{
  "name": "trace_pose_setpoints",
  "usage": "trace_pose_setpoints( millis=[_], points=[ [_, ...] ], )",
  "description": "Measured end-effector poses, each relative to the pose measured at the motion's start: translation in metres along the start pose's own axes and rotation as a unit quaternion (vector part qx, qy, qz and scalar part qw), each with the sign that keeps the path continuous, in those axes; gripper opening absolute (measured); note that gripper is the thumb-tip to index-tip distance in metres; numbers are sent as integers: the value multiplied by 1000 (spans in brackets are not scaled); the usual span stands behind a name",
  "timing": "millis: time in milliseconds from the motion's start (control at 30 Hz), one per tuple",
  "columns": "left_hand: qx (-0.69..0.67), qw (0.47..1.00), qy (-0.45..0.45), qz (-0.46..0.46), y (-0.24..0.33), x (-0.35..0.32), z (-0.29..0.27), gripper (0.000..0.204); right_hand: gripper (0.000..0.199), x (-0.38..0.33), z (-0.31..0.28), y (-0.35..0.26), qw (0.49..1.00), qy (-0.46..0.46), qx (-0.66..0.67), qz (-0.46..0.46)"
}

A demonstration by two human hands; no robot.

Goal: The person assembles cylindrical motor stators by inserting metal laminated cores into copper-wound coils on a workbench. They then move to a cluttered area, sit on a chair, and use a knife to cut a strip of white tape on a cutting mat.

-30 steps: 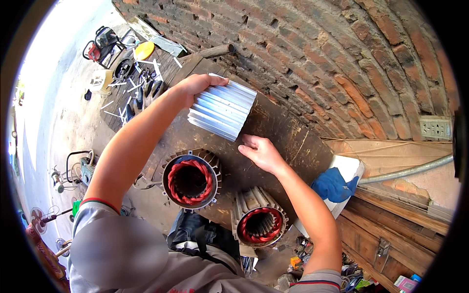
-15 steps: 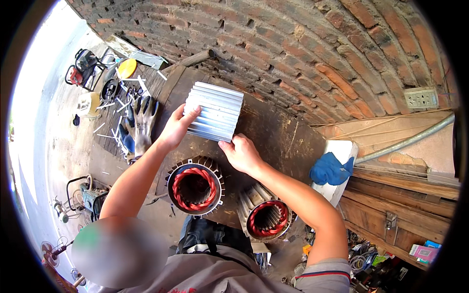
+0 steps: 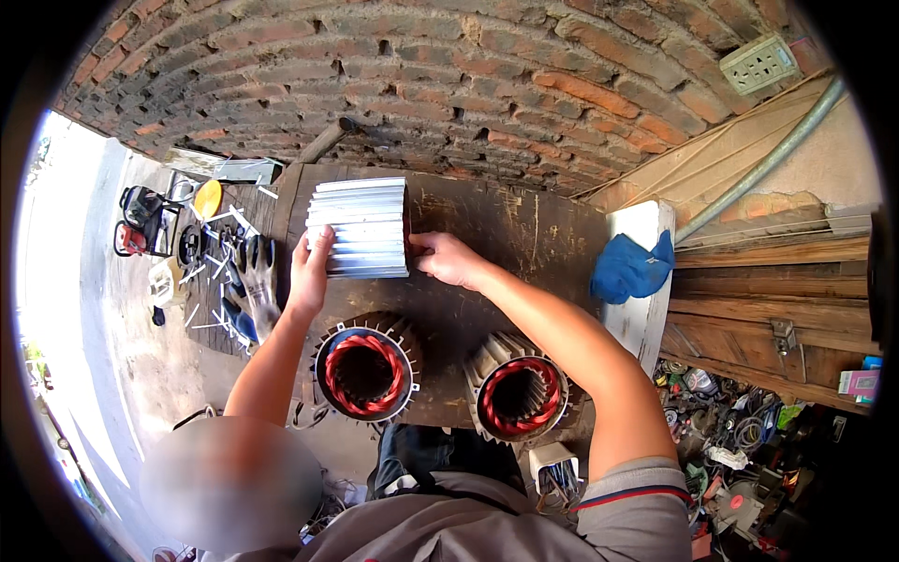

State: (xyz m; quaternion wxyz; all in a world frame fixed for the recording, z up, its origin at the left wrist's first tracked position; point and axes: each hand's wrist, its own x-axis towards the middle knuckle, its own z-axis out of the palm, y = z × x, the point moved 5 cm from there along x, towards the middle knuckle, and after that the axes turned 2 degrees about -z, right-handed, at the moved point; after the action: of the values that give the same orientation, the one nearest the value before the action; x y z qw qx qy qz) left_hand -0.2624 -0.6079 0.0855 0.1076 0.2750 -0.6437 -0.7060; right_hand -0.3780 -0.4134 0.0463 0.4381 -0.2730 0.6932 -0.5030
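Observation:
A silver ribbed motor housing lies on its side near the far edge of the dark worktable, between my two hands. My left hand grips its left end, thumb lying over the ribs. At the opposite end, my right hand holds the rim, its fingertips partly hidden inside the opening. Nearer to me stand two motor stators with red bound windings: a dark-finned one on the left, and a tan-grey ribbed one tilted on the right.
Work gloves lie at the table's left among white strips and a yellow disc. A brick wall rises behind. To the right, a blue cloth rests on a white block. Cluttered parts fill the lower right.
My view has turned, so the wall and table sit more level. The housing has gone from tilted to nearly straight, farther left in view, still between both hands.

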Motion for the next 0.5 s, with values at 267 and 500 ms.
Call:
trace_pose_setpoints(
  millis=[267,500],
  points=[
    [-19,1000,23,2,-4,-5,6,36,41,1,8,13,994,13,111,6],
    [-3,1000,8,-3,-5,-6,-4,34,37,12,-27,5,995,88,-11,54]
  ],
)
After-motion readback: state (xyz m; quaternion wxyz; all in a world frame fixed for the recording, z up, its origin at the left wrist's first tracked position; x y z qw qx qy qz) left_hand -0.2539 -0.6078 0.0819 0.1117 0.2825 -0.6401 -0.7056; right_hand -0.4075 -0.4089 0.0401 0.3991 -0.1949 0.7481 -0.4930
